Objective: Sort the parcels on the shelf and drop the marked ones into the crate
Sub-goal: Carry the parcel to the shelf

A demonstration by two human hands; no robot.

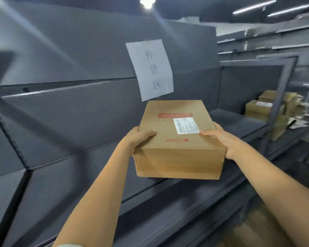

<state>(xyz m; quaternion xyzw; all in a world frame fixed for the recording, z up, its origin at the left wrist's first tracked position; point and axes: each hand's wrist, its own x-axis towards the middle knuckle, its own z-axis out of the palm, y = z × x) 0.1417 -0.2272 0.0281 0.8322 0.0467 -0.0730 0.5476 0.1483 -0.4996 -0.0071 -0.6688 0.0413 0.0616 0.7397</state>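
Observation:
A brown cardboard parcel point(177, 148) with a white shipping label and a red printed band on top is held in front of me, just above the dark shelf point(168, 196). My left hand point(137, 138) grips its left side with the thumb laid on the top face. My right hand point(221, 139) grips the right side, its thumb touching the corner of the label. No crate is in view.
A white paper sign point(150, 68) with handwritten characters hangs on the dark back panel above the parcel. More cardboard parcels point(264, 106) are stacked at the right behind a dark upright frame point(282, 90). Further shelving runs along the upper right.

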